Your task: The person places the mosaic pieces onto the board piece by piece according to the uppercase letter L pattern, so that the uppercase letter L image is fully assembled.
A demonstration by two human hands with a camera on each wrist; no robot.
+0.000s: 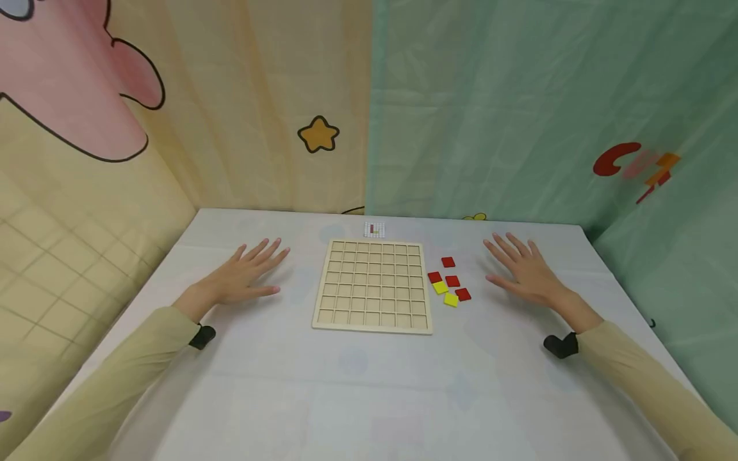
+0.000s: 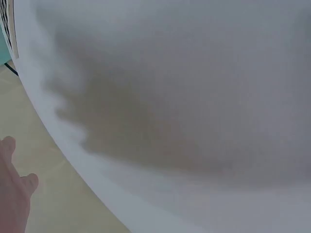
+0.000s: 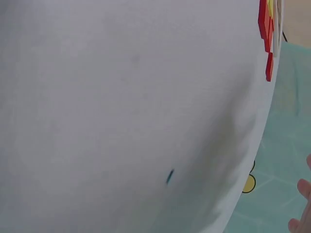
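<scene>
A pale wooden grid board [image 1: 372, 286] lies at the middle of the table. My left hand [image 1: 245, 275] is held out to its left with fingers spread, holding nothing; part of that hand [image 2: 14, 194] shows in the left wrist view. To the board's right are several red tiles [image 1: 452, 281] and two yellow tiles [image 1: 451, 299]. Beyond these tiles, my right hand [image 1: 524, 272] has its fingers spread and is holding nothing. Some red tiles [image 3: 269, 67] and fingertips of the right hand [image 3: 304, 194] appear in the right wrist view.
Behind the board lies a small card [image 1: 374, 230] with a printed grid and coloured squares. The white table [image 1: 357, 390] reaches back to hanging curtains, with a yellow star [image 1: 318, 134] on one. Black bands [image 1: 202, 337] are at both wrists.
</scene>
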